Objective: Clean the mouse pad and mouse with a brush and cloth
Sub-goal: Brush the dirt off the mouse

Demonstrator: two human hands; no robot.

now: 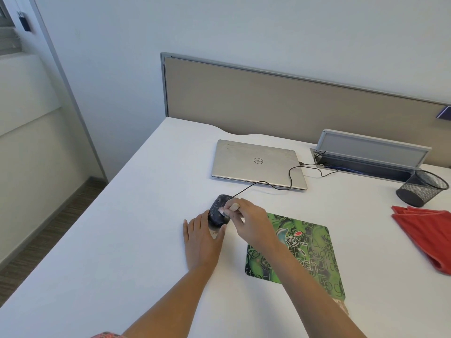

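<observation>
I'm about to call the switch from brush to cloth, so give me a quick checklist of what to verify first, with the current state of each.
1. Mouse steadied: ok, the left hand braces its near end on the desk.
2. Brush on the mouse: ok, the right hand holds it with bristles on the top shell.
3. Mouse fully brushed: cannot tell, debris is too small to see.
4. Red cloth available: ok, it lies untouched at the right of the desk.
5. Mouse pad clear for wiping: not ok, the right forearm crosses above it.
6. Mouse cable slack: ok, it loops loosely toward the laptop.
</observation>
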